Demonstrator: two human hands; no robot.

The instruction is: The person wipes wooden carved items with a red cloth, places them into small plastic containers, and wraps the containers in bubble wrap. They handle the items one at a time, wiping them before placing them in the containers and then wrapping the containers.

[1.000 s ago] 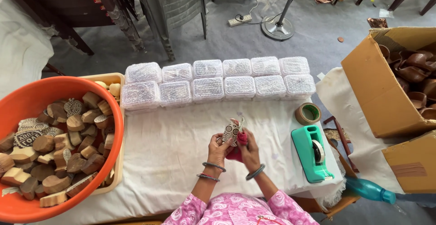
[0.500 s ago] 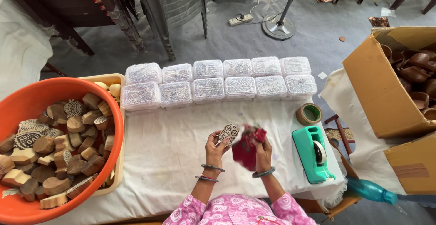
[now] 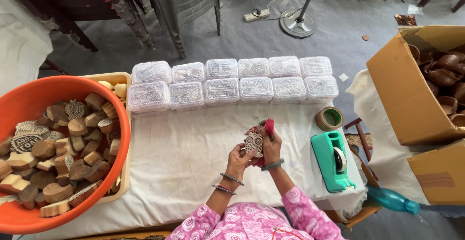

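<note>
Here, left hand grips a carved wooden block above the white cloth. Right hand closes on a red rag, seemingly pressed to the block. Teal tape dispenser just right.

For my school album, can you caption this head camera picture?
Two hands, left hand and right hand, hold a carved wooden block and red cloth.

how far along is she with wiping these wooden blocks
Done: two rows of wrapped boxes are lined up on the table. In hand: the left hand holds a carved block while the right hand presses a red cloth to it. Left: the orange tub remains heaped with blocks.
</note>
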